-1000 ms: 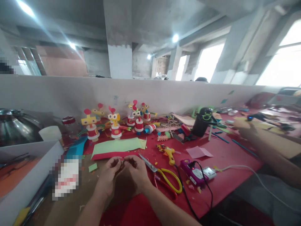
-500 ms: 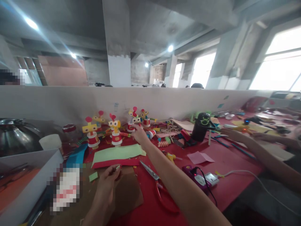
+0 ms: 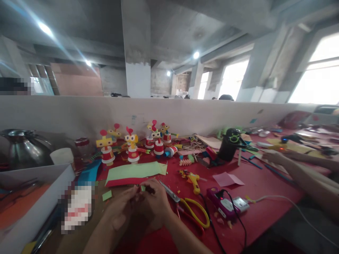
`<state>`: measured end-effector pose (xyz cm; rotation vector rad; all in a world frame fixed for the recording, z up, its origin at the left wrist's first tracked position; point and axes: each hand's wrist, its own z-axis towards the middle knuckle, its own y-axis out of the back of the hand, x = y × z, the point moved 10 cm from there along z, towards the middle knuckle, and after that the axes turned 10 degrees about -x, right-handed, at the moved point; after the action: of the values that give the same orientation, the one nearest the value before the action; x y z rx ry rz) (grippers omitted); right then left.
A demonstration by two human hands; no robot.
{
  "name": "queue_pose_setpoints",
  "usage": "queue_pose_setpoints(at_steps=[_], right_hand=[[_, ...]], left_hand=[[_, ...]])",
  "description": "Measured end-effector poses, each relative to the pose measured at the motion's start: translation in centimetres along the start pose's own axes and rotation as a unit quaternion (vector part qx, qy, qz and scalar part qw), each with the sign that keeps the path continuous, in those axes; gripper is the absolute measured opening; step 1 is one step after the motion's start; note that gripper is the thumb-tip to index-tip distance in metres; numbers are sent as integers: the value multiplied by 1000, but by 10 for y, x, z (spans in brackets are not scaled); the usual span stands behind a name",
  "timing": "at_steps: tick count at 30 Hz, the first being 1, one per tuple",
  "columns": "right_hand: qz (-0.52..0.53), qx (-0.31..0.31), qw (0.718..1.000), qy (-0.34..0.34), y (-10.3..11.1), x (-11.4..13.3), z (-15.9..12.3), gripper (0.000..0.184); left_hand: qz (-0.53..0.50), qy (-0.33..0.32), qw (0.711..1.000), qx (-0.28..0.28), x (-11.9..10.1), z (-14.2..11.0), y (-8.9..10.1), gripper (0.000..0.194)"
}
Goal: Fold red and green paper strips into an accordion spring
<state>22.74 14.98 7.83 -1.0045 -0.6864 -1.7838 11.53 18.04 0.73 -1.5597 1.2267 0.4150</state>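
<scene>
My left hand (image 3: 120, 204) and my right hand (image 3: 156, 199) are close together above a brown board at the table's front. Their fingertips are pinched and nearly meet. A small green piece (image 3: 143, 188) shows at the fingertips of my right hand. What my left fingers hold is hidden. Just beyond lie a light green paper sheet (image 3: 135, 171) and a red paper strip (image 3: 119, 182). Scissors with red and yellow handles (image 3: 195, 213) rest right of my right hand. A small green paper square (image 3: 107, 195) lies to the left.
Several paper-cup figures (image 3: 133, 153) stand by the white partition. A yellow glue gun (image 3: 194, 182), a purple power strip (image 3: 221, 204), pink paper (image 3: 228, 179) and a black container (image 3: 228, 146) lie rightward. A white box (image 3: 60, 176) is on the left. A co-worker's arm (image 3: 293, 176) extends from the right.
My right hand reached out to the paper-cup figures half a second ago and is now back beside my left hand. My left hand stayed low, fingers pinched.
</scene>
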Motion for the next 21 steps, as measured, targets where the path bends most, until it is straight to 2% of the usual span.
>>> queue_pose_setpoints(at_steps=[3, 5, 8, 11, 13, 18, 21], right_hand=[[2, 11, 1000, -1, -5, -2, -2, 29], [-34, 32, 999, 7, -10, 2, -4, 31], [-114, 73, 990, 50, -19, 15, -5, 32], [-161, 89, 978, 97, -23, 29, -5, 31], [-162, 78, 978, 106, -22, 32, -4, 31], [-137, 75, 983, 98, -24, 26, -6, 33], [-122, 67, 986, 86, -24, 18, -6, 27]], left_hand=[[-15, 11, 1000, 17, 0, 0, -4, 18], [13, 3, 1000, 3, -3, 1, 1, 21], [56, 0, 998, -35, -7, 1, 13, 22], [30, 17, 999, -13, -6, -1, 11, 17], [4, 25, 1000, 1, -6, -1, 8, 17], [13, 12, 998, -55, -6, 3, 18, 24], [5, 24, 999, -45, -2, 2, 12, 24]])
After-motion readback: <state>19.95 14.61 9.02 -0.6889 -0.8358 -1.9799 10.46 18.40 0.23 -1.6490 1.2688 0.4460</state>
